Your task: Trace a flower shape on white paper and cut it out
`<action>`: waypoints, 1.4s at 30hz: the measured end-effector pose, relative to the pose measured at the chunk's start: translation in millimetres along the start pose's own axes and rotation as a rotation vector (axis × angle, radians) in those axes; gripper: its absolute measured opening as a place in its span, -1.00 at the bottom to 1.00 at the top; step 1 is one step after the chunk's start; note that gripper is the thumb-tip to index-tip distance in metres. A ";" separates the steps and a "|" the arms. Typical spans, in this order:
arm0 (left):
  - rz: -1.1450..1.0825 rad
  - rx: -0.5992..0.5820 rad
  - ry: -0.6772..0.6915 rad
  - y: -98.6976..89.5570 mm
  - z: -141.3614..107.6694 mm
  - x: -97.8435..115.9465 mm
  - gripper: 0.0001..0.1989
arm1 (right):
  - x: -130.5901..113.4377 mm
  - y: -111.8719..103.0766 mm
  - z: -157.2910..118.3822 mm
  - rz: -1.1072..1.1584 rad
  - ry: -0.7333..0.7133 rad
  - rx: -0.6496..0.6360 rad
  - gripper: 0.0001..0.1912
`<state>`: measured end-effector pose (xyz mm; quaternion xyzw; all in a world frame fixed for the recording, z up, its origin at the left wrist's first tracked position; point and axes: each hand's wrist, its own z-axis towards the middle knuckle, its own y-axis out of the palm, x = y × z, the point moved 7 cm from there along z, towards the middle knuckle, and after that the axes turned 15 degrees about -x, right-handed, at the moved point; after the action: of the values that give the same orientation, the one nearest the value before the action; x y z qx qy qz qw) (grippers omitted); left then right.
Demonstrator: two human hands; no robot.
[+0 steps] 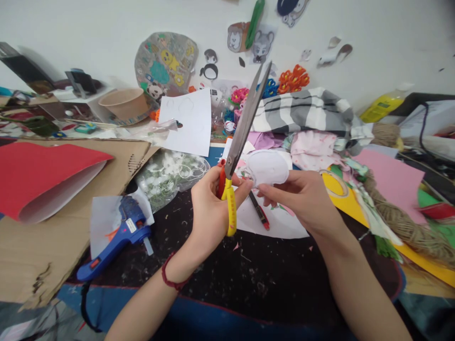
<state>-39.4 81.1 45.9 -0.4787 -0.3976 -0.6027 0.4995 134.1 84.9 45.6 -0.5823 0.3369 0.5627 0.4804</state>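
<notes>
My left hand (211, 210), with a dark red cord bracelet at the wrist, grips a pair of long steel scissors (244, 130) by their yellow and red handles. The blades point up and away from me, and they look closed or nearly closed. My right hand (302, 199) pinches a rounded white paper cutout (268, 167) between thumb and fingers. The cutout sits right next to the blades, and its edge almost meets them. Below my right fingers, a small red and black craft knife or pen (259, 210) lies on a white paper sheet (273, 220).
A blue hot glue gun (121, 241) lies left of my hands, beside a bag of white and green trimmings (167, 177). Red paper (50, 175) rests on cardboard (95, 175). Folded fabric, pink card, twine and paper flowers crowd the dark, scrap-strewn table.
</notes>
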 end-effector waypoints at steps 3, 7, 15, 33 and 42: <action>0.010 0.004 -0.006 -0.3 -0.4 0.0 -0.74 | -0.2 0.7 -0.1 0.005 -0.002 -0.007 -0.88; 0.001 -0.005 0.001 0.3 -0.7 0.6 -0.74 | 1.2 1.9 -0.7 -0.003 0.011 -0.019 -0.86; 0.000 -0.018 0.011 1.2 -0.4 0.2 -0.72 | 0.9 3.7 0.3 -0.002 0.026 -0.023 -0.87; 0.032 -0.059 0.028 4.2 -0.6 2.1 -0.80 | 1.0 1.1 -0.9 0.020 0.022 -0.012 -0.91; 0.035 -0.033 0.025 2.2 -1.3 1.7 -0.79 | 0.3 3.8 -0.9 0.030 0.039 -0.019 -0.82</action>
<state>-37.6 79.1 47.3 -0.4864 -0.3726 -0.6063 0.5069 130.9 82.9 44.5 -0.5925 0.3495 0.5617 0.4596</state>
